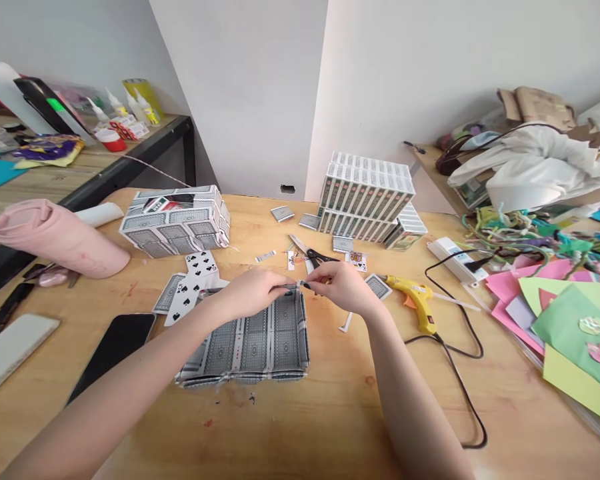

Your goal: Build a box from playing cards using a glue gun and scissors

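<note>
An open box made of grey-backed playing cards (245, 343) lies on the table before me, its inside facing up. My left hand (255, 293) reaches over it, closed with the fingertips pinching its far rim near the right corner. At that same corner my right hand (335, 283) is closed in a pinch on a small dark-and-white piece of card (304, 285). The fingertips of both hands almost meet. Just beyond my right hand lie black-handled scissors (317, 255), partly hidden by it. A thin white card strip (347, 323) lies beside my right wrist.
A finished-looking card box (177, 220) stands back left, near a pink roll (60, 237). Stacked card packs (365, 197) stand at the back. A yellow glue gun (417, 303) with its cord lies right. A black phone (113, 353) and loose cards (185, 297) lie left.
</note>
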Tool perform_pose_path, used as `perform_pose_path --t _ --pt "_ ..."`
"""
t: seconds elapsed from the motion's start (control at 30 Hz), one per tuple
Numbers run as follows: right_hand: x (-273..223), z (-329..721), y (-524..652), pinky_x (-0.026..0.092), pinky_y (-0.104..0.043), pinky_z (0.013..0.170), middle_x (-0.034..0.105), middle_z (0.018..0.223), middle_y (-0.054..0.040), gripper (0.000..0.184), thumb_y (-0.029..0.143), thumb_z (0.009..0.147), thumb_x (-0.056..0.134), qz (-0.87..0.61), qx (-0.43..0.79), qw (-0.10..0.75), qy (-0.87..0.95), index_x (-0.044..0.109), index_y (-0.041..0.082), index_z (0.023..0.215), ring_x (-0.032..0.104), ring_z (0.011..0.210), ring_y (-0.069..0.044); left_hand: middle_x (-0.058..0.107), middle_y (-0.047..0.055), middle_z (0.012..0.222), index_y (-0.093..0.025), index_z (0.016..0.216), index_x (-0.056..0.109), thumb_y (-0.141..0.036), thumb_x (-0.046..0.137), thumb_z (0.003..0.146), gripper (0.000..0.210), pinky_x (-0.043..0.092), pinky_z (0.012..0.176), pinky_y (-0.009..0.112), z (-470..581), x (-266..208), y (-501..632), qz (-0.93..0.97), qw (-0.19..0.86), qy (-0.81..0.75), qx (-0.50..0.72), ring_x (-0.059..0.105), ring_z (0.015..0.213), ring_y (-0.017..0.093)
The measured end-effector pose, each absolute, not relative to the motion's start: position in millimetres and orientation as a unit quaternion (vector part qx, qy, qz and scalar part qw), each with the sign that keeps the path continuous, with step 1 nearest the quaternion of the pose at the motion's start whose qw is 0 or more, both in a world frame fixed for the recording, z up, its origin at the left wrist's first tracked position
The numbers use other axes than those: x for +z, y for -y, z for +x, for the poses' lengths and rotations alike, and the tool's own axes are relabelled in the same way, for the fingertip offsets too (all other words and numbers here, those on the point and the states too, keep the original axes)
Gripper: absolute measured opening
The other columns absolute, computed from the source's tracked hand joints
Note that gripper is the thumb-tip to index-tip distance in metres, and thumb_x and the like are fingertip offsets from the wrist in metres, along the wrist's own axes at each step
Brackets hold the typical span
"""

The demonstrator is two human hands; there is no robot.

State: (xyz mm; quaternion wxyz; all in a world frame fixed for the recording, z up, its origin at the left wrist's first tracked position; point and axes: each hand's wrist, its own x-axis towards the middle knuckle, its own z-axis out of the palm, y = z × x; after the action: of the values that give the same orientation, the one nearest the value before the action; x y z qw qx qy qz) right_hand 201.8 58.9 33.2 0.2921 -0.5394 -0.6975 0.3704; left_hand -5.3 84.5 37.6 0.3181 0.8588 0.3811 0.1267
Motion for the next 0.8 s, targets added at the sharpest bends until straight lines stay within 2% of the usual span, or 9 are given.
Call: perform_pose_path --t 0.23,0.43,0.63,0.8 --pt "34.0 203.5 -60.4 0.043 -0.024 0.055 0.067 0.064 -0.0003 0.016 0.017 0.072 0.056 -0.537 0.380 0.262 0.706 0.071 0.020 0.071 0.058 0.057 -0.011 0.071 0.000 0.097 -0.033 0.101 0.068 -0.019 0.050 0.080 0.031 0.044 0.071 0.028 -7.0 33.6 -85.6 0.847 0.351 -0.374 0.143 0.066 0.084 0.020" --pt "33.4 207.6 -61.5 0.043 -0.023 0.057 0.066 0.065 -0.0003 0.017 0.016 0.074 0.055 -0.515 0.362 0.273 0.728 0.072 0.020 0.073 0.057 0.059 -0.010 0.072 -0.001 0.095 -0.033 0.104 0.067 -0.020 0.046 0.083 0.032 0.044 0.070 0.027 -6.9 30.3 -85.7 0.863 0.305 -0.387 0.110 0.065 0.082 0.018" --pt "31.1 211.5 -62.9 0.045 -0.022 0.059 0.065 0.075 -0.0019 0.017 0.014 0.075 0.055 -0.506 0.376 0.276 0.726 0.071 0.017 0.079 0.058 0.059 -0.009 0.071 -0.001 0.100 -0.030 0.110 0.064 -0.025 0.041 0.087 0.033 0.045 0.073 0.030 -6.4 32.1 -83.9 0.871 0.273 -0.402 0.076 0.064 0.084 0.018" --pt "28.9 210.5 -63.8 0.044 -0.024 0.062 0.066 0.071 -0.0010 0.017 0.013 0.075 0.055 -0.500 0.343 0.292 0.739 0.071 0.019 0.076 0.058 0.064 -0.010 0.071 -0.001 0.100 -0.030 0.109 0.065 -0.027 0.042 0.087 0.032 0.046 0.073 0.031 -6.3 31.8 -84.8 0.874 0.264 -0.399 0.078 0.064 0.086 0.019"
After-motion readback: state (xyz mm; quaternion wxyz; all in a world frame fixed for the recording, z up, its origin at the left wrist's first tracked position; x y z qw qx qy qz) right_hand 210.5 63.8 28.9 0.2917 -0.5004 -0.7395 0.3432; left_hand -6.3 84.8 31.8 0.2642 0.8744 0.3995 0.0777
